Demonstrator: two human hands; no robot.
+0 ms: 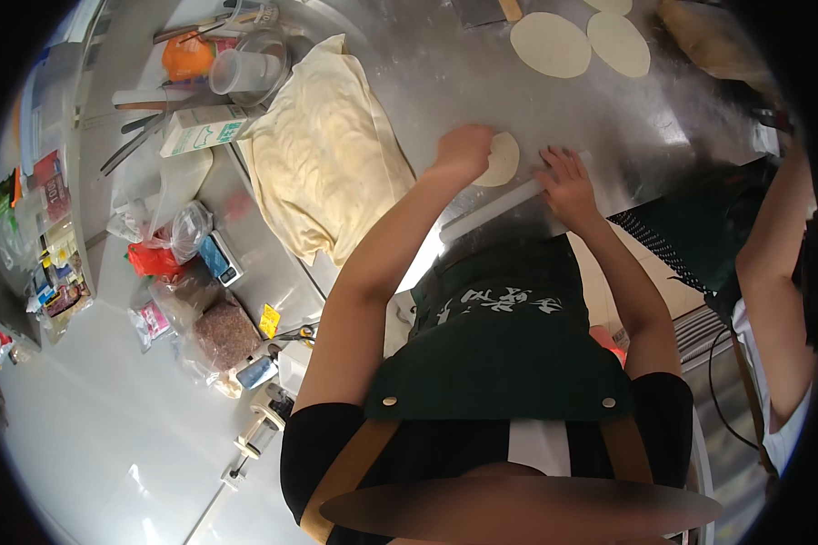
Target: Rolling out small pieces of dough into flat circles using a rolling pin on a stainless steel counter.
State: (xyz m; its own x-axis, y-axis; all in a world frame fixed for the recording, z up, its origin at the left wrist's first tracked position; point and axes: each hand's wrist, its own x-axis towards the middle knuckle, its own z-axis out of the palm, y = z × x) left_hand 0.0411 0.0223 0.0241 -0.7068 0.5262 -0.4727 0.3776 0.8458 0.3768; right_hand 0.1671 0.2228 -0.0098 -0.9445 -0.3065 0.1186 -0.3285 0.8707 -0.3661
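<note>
My left hand (465, 151) is at the left edge of a small flat dough round (503, 160) on the steel worktop, its fingers curled on the dough's rim. A pale rolling pin (492, 210) lies slanting between that round and my apron. My right hand (567, 182) rests on the pin's right part with its fingers spread; whether it grips the pin is not plain. Larger flat dough rounds (551, 45) lie farther back, one beside another (619, 44). A cream cloth (327, 157) covers something left of my left arm.
Left of the cloth stand a carton (204, 129), a clear plastic cup (235, 71) and long utensils. Bags, a digital scale (219, 257) and scissors (303, 335) lie nearer on the left. Another person's arm (770, 272) is at the right. A scraper with a wooden handle (510, 9) lies at the back.
</note>
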